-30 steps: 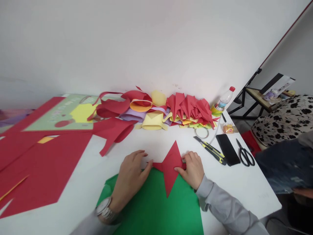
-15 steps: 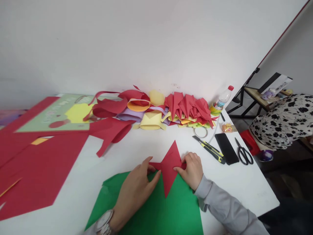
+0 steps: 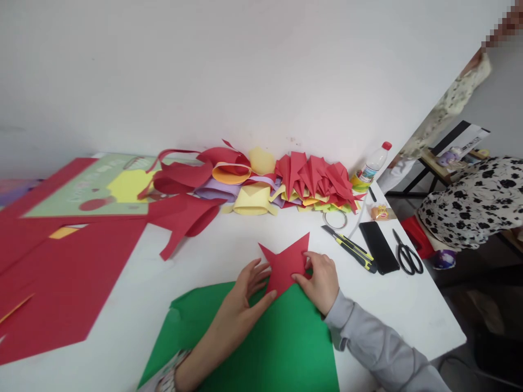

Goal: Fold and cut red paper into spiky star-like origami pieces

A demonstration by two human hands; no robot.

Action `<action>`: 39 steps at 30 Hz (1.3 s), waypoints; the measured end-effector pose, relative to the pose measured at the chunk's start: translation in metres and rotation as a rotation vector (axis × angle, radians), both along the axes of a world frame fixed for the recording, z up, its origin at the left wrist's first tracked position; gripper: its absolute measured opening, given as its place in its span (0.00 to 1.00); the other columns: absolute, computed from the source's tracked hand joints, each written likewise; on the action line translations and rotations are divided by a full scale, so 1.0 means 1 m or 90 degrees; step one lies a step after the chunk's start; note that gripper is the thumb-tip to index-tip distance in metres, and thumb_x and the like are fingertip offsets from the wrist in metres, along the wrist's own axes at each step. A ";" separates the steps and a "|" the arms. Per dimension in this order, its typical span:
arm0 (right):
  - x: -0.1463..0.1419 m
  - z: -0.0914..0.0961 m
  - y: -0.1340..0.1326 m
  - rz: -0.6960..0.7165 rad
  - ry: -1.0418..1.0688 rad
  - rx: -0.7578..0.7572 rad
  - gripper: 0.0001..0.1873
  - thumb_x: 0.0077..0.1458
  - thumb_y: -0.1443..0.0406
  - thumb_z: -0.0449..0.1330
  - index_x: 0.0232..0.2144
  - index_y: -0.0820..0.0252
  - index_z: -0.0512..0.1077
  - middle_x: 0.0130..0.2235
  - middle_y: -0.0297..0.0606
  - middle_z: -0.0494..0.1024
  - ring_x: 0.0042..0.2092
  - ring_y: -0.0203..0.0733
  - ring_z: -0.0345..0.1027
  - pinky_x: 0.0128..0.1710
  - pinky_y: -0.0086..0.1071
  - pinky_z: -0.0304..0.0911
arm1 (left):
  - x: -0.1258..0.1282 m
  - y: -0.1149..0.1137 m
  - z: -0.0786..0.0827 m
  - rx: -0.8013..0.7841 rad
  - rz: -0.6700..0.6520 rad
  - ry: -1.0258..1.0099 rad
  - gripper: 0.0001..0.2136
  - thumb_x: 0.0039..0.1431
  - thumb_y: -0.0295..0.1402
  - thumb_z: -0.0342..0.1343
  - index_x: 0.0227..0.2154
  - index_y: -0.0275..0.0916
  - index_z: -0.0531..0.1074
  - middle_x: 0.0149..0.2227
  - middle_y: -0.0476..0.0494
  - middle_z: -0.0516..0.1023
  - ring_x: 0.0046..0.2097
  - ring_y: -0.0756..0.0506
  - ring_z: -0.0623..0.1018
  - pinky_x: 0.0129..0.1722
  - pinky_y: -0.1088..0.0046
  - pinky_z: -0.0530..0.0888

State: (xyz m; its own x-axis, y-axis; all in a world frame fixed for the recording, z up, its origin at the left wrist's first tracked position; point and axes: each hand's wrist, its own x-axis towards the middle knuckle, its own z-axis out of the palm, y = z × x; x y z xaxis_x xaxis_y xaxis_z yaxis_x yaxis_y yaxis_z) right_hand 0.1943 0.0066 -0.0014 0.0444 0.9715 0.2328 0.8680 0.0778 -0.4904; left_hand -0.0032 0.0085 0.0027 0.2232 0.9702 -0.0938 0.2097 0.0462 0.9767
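A red folded paper shape (image 3: 288, 267) with several sharp points, like a star, is over the far edge of a green paper sheet (image 3: 294, 343). My right hand (image 3: 321, 280) grips its right side between thumb and fingers. On the other side is my left hand (image 3: 241, 305), thumb and fingers apart, the thumb by the lower point and the fingertips at the left edge. Part of the shape's lower end is hidden by my left hand.
Red folded shapes (image 3: 314, 174) and curled paper pieces (image 3: 183, 177) line the wall. Large red sheets (image 3: 81, 283) lie left. To the right are a utility knife (image 3: 351, 249), a phone (image 3: 378, 247), scissors (image 3: 406, 258), a tape ring (image 3: 335, 219) and a bottle (image 3: 370, 166). Another person stands beyond.
The red paper shape has turned, its upper point now leaning right and its left point tilting up. My left hand's fingers have spread along its left side. Another person has appeared at upper right.
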 end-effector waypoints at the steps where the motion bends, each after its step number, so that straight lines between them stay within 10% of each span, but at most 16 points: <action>1: 0.000 0.000 0.000 0.000 0.000 -0.003 0.24 0.46 0.62 0.71 0.45 0.60 0.71 0.33 0.36 0.77 0.39 0.49 0.70 0.41 0.41 0.62 | 0.001 0.001 -0.001 -0.017 0.003 -0.034 0.28 0.54 0.43 0.55 0.56 0.42 0.56 0.59 0.32 0.69 0.55 0.36 0.75 0.50 0.54 0.75; 10: 0.001 0.001 0.000 0.023 0.001 -0.001 0.22 0.47 0.61 0.70 0.44 0.60 0.72 0.33 0.37 0.77 0.39 0.48 0.69 0.42 0.40 0.62 | 0.005 0.013 0.003 -0.157 0.062 -0.154 0.31 0.54 0.40 0.58 0.58 0.37 0.56 0.61 0.29 0.67 0.49 0.40 0.79 0.48 0.61 0.76; 18: 0.001 0.001 0.000 0.040 0.018 -0.016 0.24 0.48 0.61 0.70 0.46 0.62 0.71 0.36 0.40 0.78 0.40 0.50 0.68 0.43 0.41 0.61 | 0.019 0.023 0.012 -0.199 0.020 -0.175 0.26 0.42 0.41 0.67 0.45 0.37 0.72 0.34 0.46 0.79 0.35 0.42 0.80 0.33 0.69 0.76; 24: 0.003 -0.002 0.001 0.045 0.061 -0.012 0.23 0.46 0.63 0.70 0.44 0.61 0.69 0.33 0.38 0.76 0.39 0.49 0.68 0.43 0.43 0.61 | 0.023 0.026 0.012 -0.164 0.028 -0.187 0.16 0.39 0.38 0.69 0.31 0.38 0.74 0.31 0.50 0.77 0.34 0.46 0.76 0.34 0.72 0.73; 34: 0.012 -0.009 0.013 -0.065 0.661 -0.040 0.42 0.35 0.61 0.73 0.52 0.54 0.58 0.40 0.33 0.74 0.29 0.34 0.68 0.31 0.31 0.67 | 0.015 0.026 0.020 -0.214 -0.033 -0.259 0.16 0.45 0.41 0.66 0.34 0.40 0.72 0.27 0.54 0.74 0.22 0.52 0.70 0.17 0.78 0.68; 39: 0.012 0.000 0.009 0.036 0.839 -0.194 0.26 0.35 0.57 0.74 0.37 0.62 0.73 0.27 0.34 0.79 0.23 0.34 0.68 0.22 0.26 0.63 | 0.014 0.024 0.022 -0.230 -0.082 -0.269 0.13 0.46 0.40 0.67 0.32 0.40 0.73 0.27 0.53 0.77 0.23 0.51 0.72 0.18 0.79 0.68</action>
State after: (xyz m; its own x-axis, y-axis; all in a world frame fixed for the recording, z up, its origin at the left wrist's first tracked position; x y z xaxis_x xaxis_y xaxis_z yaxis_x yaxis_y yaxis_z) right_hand 0.2066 0.0156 -0.0017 0.0246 0.9843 -0.1750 -0.2585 -0.1629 -0.9522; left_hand 0.0106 0.0330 0.0243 0.4278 0.8557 -0.2912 -0.1696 0.3925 0.9040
